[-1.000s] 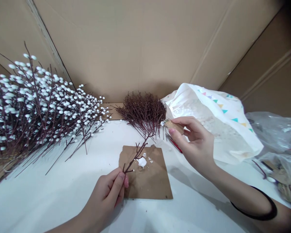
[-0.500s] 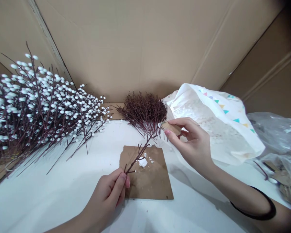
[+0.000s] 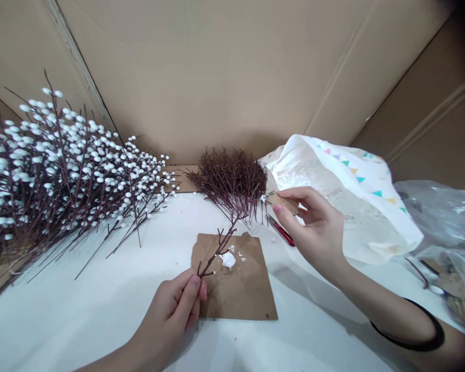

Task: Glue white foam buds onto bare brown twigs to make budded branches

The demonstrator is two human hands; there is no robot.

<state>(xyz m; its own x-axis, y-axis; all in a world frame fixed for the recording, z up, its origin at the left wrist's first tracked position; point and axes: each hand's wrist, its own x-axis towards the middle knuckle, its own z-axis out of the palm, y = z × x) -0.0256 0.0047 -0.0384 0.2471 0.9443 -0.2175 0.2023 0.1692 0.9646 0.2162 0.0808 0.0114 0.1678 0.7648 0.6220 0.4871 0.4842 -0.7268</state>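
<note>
My left hand (image 3: 178, 305) is closed around the lower end of a brown branched twig (image 3: 217, 250), which slants up and away over a cardboard sheet (image 3: 244, 299). On that sheet sits a blob of white paste (image 3: 228, 260) with small specks beside it. Between thumb and fingers, my right hand (image 3: 313, 222) pinches a small cardboard piece (image 3: 287, 203) with white paste on its tip. It is held to the right of the twig's upper end, apart from it. Bare brown twigs (image 3: 230, 175) lie in a bunch just behind.
At left is a large heap of twigs with white buds (image 3: 73, 160). A white bag with coloured flags (image 3: 356, 175) lies open at right, white bits inside. A red-handled tool (image 3: 284, 233) lies beside it. Clear plastic bags (image 3: 445, 217) are farther right. Cardboard walls (image 3: 225, 72) stand behind.
My right hand has moved slightly right with the cardboard piece, away from the twig, and the red-handled tool now shows. My left hand with the twig has barely moved.
</note>
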